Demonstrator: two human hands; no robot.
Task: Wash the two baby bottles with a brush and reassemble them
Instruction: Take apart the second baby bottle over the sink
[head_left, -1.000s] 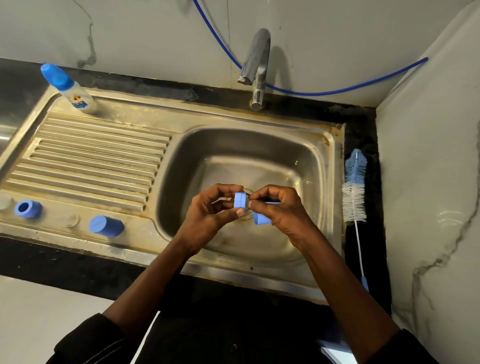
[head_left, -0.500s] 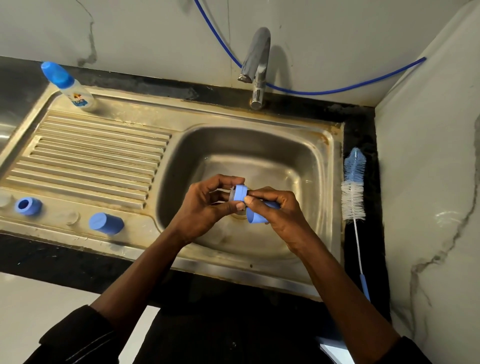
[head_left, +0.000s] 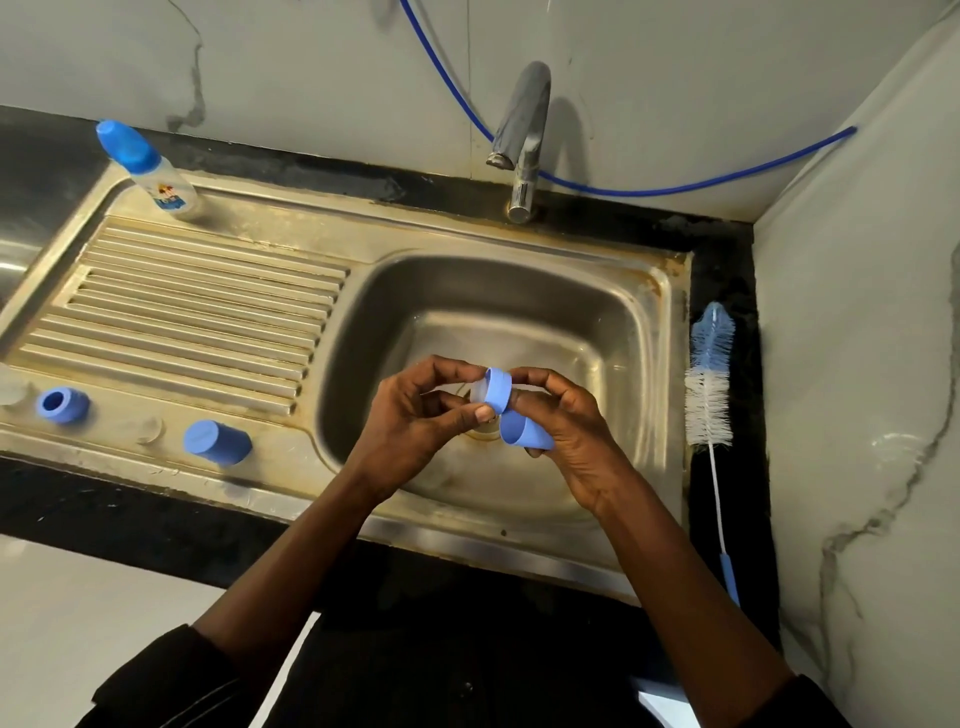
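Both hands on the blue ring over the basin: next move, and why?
Probably seat the clear teat in the blue ring: left hand and right hand both pinch it, the teat juts out one side, the right hand holds the blue cap.

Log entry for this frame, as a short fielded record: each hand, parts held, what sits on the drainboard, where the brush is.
left hand: pinches blue screw ring over the sink basin
right hand: fingertips on the same ring, lower fingers hold blue cap
drainboard: capped bottle, second ring, second cap on its side
brush: on counter right of the basin, untouched
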